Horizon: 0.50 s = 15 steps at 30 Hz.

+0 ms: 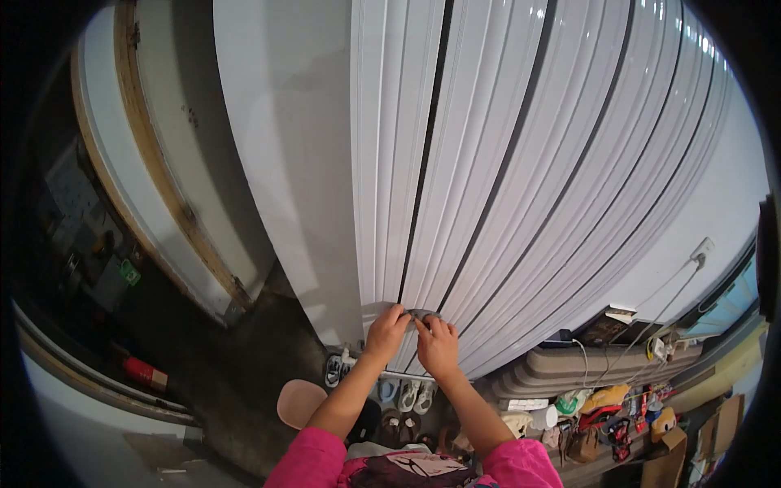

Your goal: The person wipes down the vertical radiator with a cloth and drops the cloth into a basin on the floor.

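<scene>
Both my hands are raised in front of a tall white ribbed panel (390, 203) with dark vertical gaps between its slats. Between my fingertips is a small grey thing (423, 314), perhaps cloth; its kind is not clear. My left hand (386, 332) pinches its left end with the fingers closed. At its right side, my right hand (438, 346) has its fingers curled around it, the thumb toward the left hand. The grey thing is close against the slats, but whether it touches them I cannot tell. My fingers partly cover it.
Several pairs of shoes (416, 396) stand below the panel. A pink stool (300, 403) is at the lower left. To the right are a striped cushion (561, 370), a bench with clothes and bags, and a wall socket (701, 250) with a hanging cable. A doorway lies left.
</scene>
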Tool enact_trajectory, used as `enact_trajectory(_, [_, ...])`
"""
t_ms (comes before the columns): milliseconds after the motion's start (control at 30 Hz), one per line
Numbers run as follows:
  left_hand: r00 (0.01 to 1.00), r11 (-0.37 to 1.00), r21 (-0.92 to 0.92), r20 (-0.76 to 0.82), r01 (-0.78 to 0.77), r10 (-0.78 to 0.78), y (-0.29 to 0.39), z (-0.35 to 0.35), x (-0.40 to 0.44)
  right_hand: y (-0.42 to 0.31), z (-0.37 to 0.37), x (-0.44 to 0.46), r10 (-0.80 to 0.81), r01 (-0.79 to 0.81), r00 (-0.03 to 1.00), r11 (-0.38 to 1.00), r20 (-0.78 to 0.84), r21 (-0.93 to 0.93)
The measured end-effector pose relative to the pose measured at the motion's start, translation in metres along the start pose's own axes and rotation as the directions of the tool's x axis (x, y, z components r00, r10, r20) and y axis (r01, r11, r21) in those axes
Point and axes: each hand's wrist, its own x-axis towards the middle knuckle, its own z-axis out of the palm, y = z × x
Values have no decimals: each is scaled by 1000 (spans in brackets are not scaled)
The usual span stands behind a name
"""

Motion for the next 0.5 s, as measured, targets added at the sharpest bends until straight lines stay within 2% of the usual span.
enact_trajectory(233, [974,978,-23,99,207,-204,9,-10,-8,-5,-5,-2,17,-24,998,993,53,115])
enact_trajectory(333, [985,986,-34,-54,164,-165,18,-40,14,-15,-26,20,-36,40,999,981,-25,189])
enact_trajectory(467, [945,1000,-7,-328,-11,8,28,-85,62,-41,-69,71,-89,126,982,966,-168,225])
enact_trajectory(500, [945,1000,-17,-327,-17,11,24,-86,66,-44,-69,80,-96,141,975,964,-200,225])
